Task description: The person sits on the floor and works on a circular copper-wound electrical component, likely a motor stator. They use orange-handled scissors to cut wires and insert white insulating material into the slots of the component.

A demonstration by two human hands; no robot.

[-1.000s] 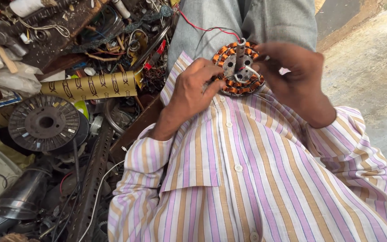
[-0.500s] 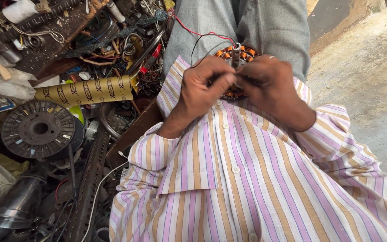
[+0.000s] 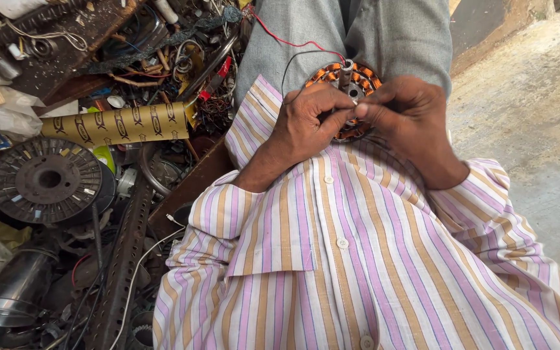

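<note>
We see round copper-wound stator (image 3: pixel 358 81) flat on lap, steel shaft pointing up; left hand (image 3: pixel 309 123), right hand (image 3: pixel 409 120) fingers pinching its rim.

Two hands, left hand (image 3: pixel 309 123) and right hand (image 3: pixel 409 120), one copper-wound stator (image 3: pixel 348 81), one cardboard tube (image 3: pixel 115 123), one dark spool (image 3: pixel 45 180).

1. A single view, from a camera worn on the person's head, looking steeply down the chest to the lap
2. It sits close: the pink, tan and white striped cotton shirt (image 3: pixel 358 259) fills the lower right of the frame
3. The left third takes in a heap of dark metal scrap and wires (image 3: pixel 85 162), and the upper right bare concrete floor (image 3: pixel 526 97)
</note>
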